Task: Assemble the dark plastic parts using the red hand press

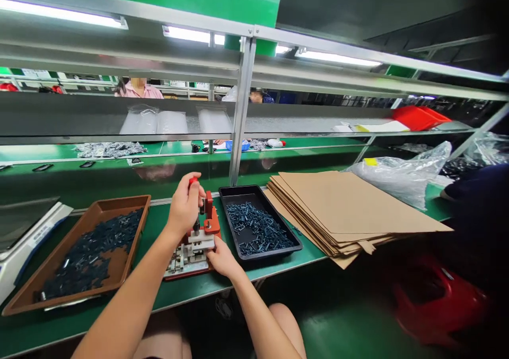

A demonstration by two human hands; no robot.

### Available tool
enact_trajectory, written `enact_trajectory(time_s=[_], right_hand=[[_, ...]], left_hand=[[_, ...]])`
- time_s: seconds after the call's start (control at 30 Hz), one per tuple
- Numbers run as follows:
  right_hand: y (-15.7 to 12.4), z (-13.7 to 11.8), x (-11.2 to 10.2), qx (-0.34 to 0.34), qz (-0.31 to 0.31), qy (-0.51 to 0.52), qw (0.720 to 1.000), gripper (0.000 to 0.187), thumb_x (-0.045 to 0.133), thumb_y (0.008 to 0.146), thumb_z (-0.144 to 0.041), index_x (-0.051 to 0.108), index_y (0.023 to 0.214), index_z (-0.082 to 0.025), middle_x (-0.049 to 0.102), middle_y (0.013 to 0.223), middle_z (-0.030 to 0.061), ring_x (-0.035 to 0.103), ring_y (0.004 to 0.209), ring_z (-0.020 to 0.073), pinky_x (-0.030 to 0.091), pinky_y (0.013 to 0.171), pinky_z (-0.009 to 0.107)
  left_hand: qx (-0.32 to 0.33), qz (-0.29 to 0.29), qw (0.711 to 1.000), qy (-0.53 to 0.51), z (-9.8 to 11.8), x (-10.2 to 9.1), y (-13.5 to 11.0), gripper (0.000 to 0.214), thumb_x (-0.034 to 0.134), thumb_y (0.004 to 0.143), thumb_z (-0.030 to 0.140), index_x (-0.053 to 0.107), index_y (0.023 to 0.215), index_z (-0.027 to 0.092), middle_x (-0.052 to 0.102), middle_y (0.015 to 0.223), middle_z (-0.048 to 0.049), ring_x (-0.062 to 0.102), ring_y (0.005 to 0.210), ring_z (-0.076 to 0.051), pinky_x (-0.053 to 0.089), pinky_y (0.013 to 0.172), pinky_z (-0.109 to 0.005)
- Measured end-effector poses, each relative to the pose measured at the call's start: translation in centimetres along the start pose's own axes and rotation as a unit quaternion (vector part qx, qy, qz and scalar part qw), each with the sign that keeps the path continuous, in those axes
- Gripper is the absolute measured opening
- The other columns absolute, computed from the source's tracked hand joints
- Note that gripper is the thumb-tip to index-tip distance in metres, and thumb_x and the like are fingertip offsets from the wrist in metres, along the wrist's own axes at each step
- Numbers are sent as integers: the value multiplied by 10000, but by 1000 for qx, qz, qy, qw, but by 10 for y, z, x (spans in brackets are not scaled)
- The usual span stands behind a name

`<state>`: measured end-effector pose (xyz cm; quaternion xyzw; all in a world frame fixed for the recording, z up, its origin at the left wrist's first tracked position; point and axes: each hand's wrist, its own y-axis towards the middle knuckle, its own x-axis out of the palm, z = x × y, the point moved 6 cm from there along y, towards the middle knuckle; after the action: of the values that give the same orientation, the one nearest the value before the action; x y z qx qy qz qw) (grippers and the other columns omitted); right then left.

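Observation:
My left hand [183, 204] is wrapped round the red-tipped lever of a small hand press [213, 222] on the green bench. The press has a red body and a metal fixture [191, 258] at its base. Low on the fixture's right side, my right hand [223, 257] has its fingers closed against the metal; what they pinch, if anything, is hidden. To the right of the press, a black tray [254, 254] holds many small dark pin-like parts [258, 226]. On the left stands a brown tray [119, 202] with a heap of small dark pieces [95, 247].
A stack of brown cardboard sheets [358, 205] lies right of the black tray, with a clear plastic bag [405, 173] behind. A white scale-like device [27, 247] stands far left. A metal post [242, 110] rises behind the press. People [143, 90] sit beyond the shelf.

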<state>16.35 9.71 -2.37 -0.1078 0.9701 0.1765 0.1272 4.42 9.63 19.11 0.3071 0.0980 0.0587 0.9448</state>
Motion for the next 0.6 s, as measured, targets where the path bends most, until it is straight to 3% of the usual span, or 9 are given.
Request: enact_trajectory(time_s=[0.07,0.17,0.27,0.33,0.37,0.5,0.6], right_hand=[[-3,-3,2,-18,-2,5,1000,368,524,851,-147,660,1187,-211,723,1146,54,655,1097,229,491,1014,382],[-6,-7,3,-38,1,-22,999,393,518,866,-147,638,1233,-216,712,1185,63,650,1122,233,489,1022,390],[-7,-8,3,-50,6,-44,998,425,529,842,-123,640,1242,-215,703,1213,69,652,1119,236,492,1017,395],[-7,-8,3,-54,1,-37,998,410,525,849,-128,650,1229,-217,707,1206,67,658,1110,232,498,1009,393],[-7,-8,3,-54,-2,-31,998,396,525,856,-134,655,1220,-220,710,1200,66,659,1111,231,499,1011,392],[-6,-1,6,-26,-3,-28,999,401,584,820,-139,660,1205,-223,710,1205,62,664,1117,239,501,1017,401],[-4,3,12,-5,-10,-43,999,430,621,769,-120,678,1182,-225,710,1208,56,675,1098,243,509,1012,402]], left_hand=[[-45,-15,998,-35,-4,4,20,443,380,996,525,542,1230,186,643,742,-3,581,628,-132,510,645,-273],[-14,35,999,-12,-14,-4,17,457,384,999,503,533,1297,191,708,1005,-82,652,961,-182,523,903,-352],[35,158,984,76,-43,-34,-31,443,412,994,450,501,1359,214,627,1288,-124,578,1209,-219,431,1082,-412],[20,186,970,156,-79,-55,-71,432,454,967,438,531,1325,208,622,1297,-131,564,1233,-252,414,1104,-450],[-2,170,965,199,-100,-64,-89,437,490,939,446,557,1293,199,635,1278,-137,569,1228,-275,420,1099,-474],[-80,-10,956,282,-175,-73,-138,452,585,823,499,676,1139,188,707,1201,-133,633,1164,-326,480,1051,-507],[-130,-38,960,247,-199,-73,-150,412,528,855,508,721,1067,212,743,1152,-108,671,1122,-302,500,1037,-480]])
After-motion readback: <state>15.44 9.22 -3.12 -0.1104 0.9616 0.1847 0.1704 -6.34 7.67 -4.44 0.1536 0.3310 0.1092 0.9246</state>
